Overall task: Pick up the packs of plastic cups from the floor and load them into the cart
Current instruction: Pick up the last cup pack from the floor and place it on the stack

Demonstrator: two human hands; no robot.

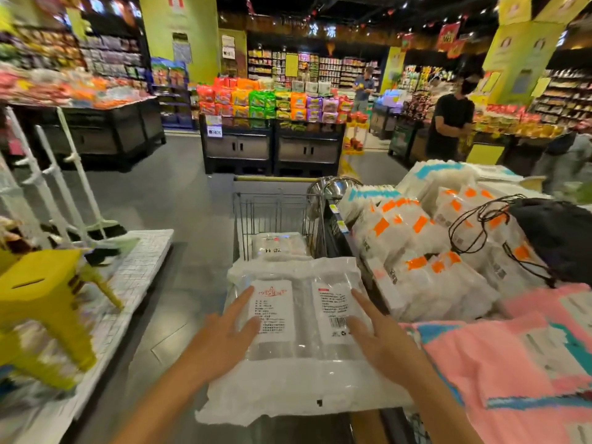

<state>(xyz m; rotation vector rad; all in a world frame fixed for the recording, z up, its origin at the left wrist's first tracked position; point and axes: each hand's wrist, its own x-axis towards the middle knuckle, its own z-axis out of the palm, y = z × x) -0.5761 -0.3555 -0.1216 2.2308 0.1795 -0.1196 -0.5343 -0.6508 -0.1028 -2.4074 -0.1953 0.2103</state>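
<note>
A large clear pack of plastic cups [299,373] with two white printed labels lies flat across the top of the wire cart [275,206]. My left hand [224,334] rests flat on its left label, fingers spread. My right hand [378,334] rests flat on its right label, fingers apart too. Neither hand wraps around the pack. Deeper in the cart lies another pack of cups [278,246] with a white label. The cart's floor under the top pack is hidden.
A display table [426,251] piled with white and orange packs touches the cart's right side; a black drawstring bag [557,238] lies on it. Pink packs [519,363] sit at near right. A yellow stool [41,302] stands left. A person [450,126] stands beyond.
</note>
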